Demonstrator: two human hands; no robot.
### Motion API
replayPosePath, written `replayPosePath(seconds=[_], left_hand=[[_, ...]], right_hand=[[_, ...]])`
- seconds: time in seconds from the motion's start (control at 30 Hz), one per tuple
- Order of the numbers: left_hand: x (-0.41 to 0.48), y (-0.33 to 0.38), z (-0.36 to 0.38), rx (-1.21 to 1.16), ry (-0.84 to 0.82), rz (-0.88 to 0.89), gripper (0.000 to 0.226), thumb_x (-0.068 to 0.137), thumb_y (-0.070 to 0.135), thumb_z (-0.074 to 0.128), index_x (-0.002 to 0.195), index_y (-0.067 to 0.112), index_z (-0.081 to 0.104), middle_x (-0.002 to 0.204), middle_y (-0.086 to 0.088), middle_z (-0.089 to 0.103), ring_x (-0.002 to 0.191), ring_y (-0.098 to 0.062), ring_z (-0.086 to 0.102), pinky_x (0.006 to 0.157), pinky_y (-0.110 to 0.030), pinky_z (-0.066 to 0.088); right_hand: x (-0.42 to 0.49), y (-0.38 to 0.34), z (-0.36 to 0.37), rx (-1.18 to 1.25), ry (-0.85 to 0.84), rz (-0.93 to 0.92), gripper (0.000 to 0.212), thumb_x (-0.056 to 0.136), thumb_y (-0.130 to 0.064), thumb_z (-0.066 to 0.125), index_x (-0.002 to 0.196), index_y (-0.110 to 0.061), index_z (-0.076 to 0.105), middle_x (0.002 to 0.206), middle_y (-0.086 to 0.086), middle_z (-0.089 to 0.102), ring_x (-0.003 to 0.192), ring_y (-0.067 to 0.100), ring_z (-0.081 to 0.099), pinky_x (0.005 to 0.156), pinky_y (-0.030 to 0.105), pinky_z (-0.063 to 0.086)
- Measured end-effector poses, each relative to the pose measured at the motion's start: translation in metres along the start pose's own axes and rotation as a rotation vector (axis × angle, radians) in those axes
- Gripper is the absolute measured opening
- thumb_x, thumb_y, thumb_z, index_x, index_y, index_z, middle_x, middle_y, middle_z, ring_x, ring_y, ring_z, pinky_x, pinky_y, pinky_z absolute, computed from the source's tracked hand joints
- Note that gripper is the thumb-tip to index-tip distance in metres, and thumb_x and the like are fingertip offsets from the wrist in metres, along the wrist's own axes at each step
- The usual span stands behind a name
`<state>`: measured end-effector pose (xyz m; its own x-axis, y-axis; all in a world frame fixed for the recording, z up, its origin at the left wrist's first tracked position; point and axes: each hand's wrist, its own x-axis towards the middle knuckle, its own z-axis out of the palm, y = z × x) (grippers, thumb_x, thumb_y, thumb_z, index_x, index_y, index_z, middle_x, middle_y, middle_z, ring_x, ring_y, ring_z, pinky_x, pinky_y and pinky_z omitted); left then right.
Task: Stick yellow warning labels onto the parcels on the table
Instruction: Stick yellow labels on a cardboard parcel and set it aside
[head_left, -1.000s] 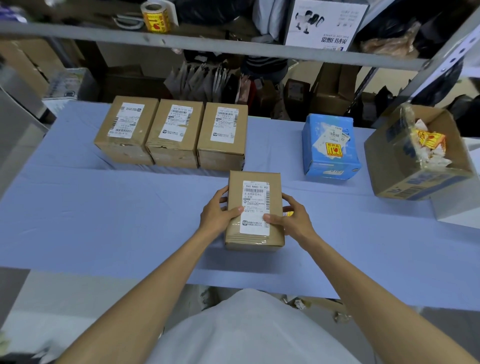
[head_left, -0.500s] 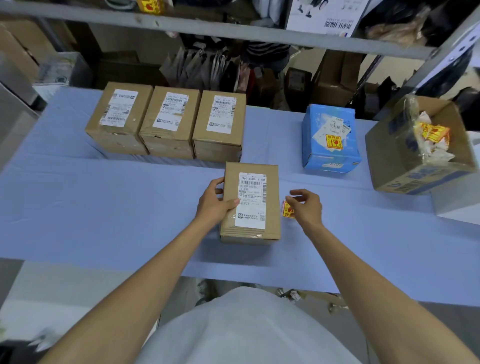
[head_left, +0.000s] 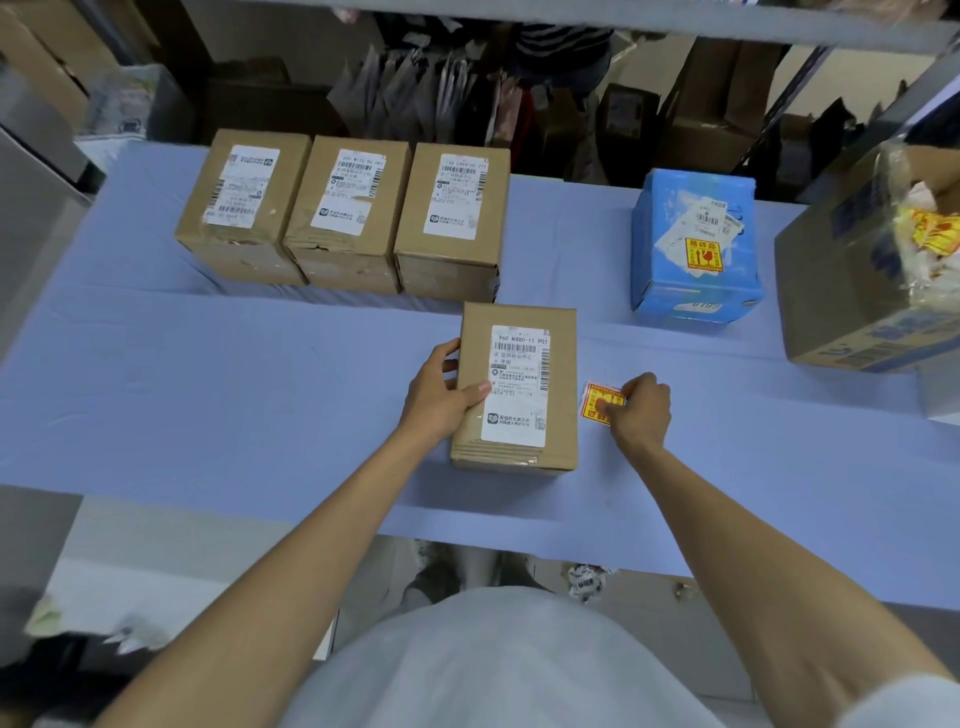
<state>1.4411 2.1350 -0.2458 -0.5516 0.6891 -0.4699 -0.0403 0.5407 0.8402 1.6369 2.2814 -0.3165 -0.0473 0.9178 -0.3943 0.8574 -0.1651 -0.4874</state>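
Note:
A brown cardboard parcel (head_left: 517, 387) with a white shipping label lies in the middle of the blue table (head_left: 208, 389). My left hand (head_left: 441, 397) grips its left side, thumb on top. Just right of the parcel, my right hand (head_left: 636, 413) pinches a yellow warning label (head_left: 597, 402) with red print, low over the table. Three more brown parcels (head_left: 345, 213) stand side by side at the back. A blue parcel (head_left: 696, 244) at the back right carries a yellow warning label (head_left: 704, 254).
An open cardboard box (head_left: 852, 280) holding crumpled label backing stands at the right edge. A metal shelf rail (head_left: 571, 15) crosses overhead, with bags and boxes behind the table. Crumpled paper (head_left: 587, 582) lies on the floor below the table's front edge.
My right hand left the parcel's right side and took hold of the yellow label beside it. My left hand stayed on the parcel. The camera tilted down and closer.

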Motion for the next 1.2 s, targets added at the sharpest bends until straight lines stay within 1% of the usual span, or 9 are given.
replayPosePath(seconds=[0.27, 0.43, 0.63, 0.8, 0.87, 0.93, 1.03, 1.1, 1.2], left_hand=[[0.001, 0.003, -0.002, 0.003, -0.013, -0.007, 0.066, 0.082, 0.011, 0.073, 0.139, 0.020, 0.041, 0.134, 0.000, 0.053, 0.108, -0.013, 0.053, 0.090, -0.029, 0.045], [0.004, 0.004, -0.004, -0.001, -0.020, -0.029, 0.067, 0.080, 0.009, 0.074, 0.136, 0.019, 0.041, 0.132, -0.002, 0.054, 0.107, -0.016, 0.055, 0.090, -0.030, 0.047], [0.010, 0.015, -0.001, 0.124, -0.015, -0.094, 0.069, 0.078, 0.008, 0.075, 0.135, 0.016, 0.038, 0.135, -0.005, 0.048, 0.117, -0.023, 0.052, 0.097, -0.037, 0.048], [0.009, 0.046, 0.015, 0.409, 0.136, 0.164, 0.061, 0.078, 0.002, 0.064, 0.132, 0.015, 0.038, 0.132, -0.008, 0.040, 0.123, -0.026, 0.040, 0.097, -0.034, 0.041], [0.009, 0.057, 0.023, 0.362, 0.153, 0.278, 0.047, 0.084, 0.009, 0.061, 0.127, 0.015, 0.044, 0.126, -0.006, 0.047, 0.117, -0.022, 0.047, 0.097, -0.035, 0.043], [0.009, 0.067, 0.028, 0.186, 0.094, 0.236, 0.030, 0.088, 0.017, 0.059, 0.117, 0.014, 0.052, 0.116, -0.007, 0.059, 0.101, -0.019, 0.061, 0.088, -0.038, 0.052], [0.005, 0.073, 0.030, -0.076, 0.015, 0.158, 0.018, 0.094, 0.021, 0.055, 0.102, 0.005, 0.060, 0.089, -0.011, 0.069, 0.062, -0.004, 0.066, 0.062, -0.020, 0.056], [0.005, 0.070, 0.026, -0.109, 0.027, 0.180, 0.015, 0.095, 0.019, 0.055, 0.096, 0.005, 0.061, 0.078, -0.007, 0.067, 0.058, -0.005, 0.063, 0.059, -0.016, 0.054], [0.007, 0.065, 0.018, -0.139, -0.005, 0.175, 0.009, 0.094, 0.015, 0.058, 0.091, 0.008, 0.063, 0.074, -0.004, 0.065, 0.064, -0.012, 0.062, 0.069, -0.028, 0.056]], right_hand=[[-0.001, 0.000, -0.009, 0.204, 0.039, 0.153, 0.046, 0.075, -0.005, 0.078, 0.112, -0.002, 0.051, 0.113, 0.018, 0.059, 0.102, 0.034, 0.059, 0.076, 0.037, 0.046], [0.000, -0.005, -0.017, 0.237, 0.048, 0.113, 0.027, 0.078, -0.002, 0.070, 0.105, -0.004, 0.068, 0.105, 0.017, 0.069, 0.093, 0.031, 0.065, 0.079, 0.036, 0.053], [-0.007, -0.037, -0.031, 0.375, 0.125, 0.093, 0.015, 0.077, -0.007, 0.067, 0.091, -0.011, 0.066, 0.093, 0.011, 0.070, 0.087, 0.028, 0.066, 0.078, 0.038, 0.053], [-0.026, -0.081, -0.044, 0.794, 0.028, 0.005, 0.034, 0.075, 0.008, 0.068, 0.103, -0.008, 0.059, 0.098, 0.012, 0.065, 0.084, 0.025, 0.067, 0.073, 0.037, 0.059], [-0.037, -0.099, -0.045, 0.837, -0.004, -0.073, 0.031, 0.073, 0.009, 0.066, 0.099, -0.007, 0.063, 0.092, 0.009, 0.065, 0.084, 0.022, 0.065, 0.074, 0.036, 0.058], [-0.048, -0.113, -0.044, 0.877, -0.062, -0.126, 0.021, 0.075, 0.010, 0.063, 0.089, -0.006, 0.066, 0.082, 0.009, 0.064, 0.078, 0.022, 0.061, 0.071, 0.036, 0.053], [-0.058, -0.124, -0.042, 0.869, -0.141, -0.185, 0.013, 0.080, 0.005, 0.064, 0.082, -0.007, 0.066, 0.076, 0.007, 0.065, 0.072, 0.019, 0.062, 0.074, 0.036, 0.054], [-0.062, -0.127, -0.041, 0.840, -0.156, -0.222, 0.009, 0.082, 0.003, 0.065, 0.088, -0.004, 0.065, 0.078, 0.008, 0.066, 0.072, 0.018, 0.063, 0.074, 0.034, 0.055], [-0.064, -0.128, -0.042, 0.767, -0.144, -0.256, 0.012, 0.084, 0.001, 0.065, 0.096, 0.000, 0.065, 0.083, 0.009, 0.067, 0.071, 0.015, 0.063, 0.066, 0.025, 0.053]])
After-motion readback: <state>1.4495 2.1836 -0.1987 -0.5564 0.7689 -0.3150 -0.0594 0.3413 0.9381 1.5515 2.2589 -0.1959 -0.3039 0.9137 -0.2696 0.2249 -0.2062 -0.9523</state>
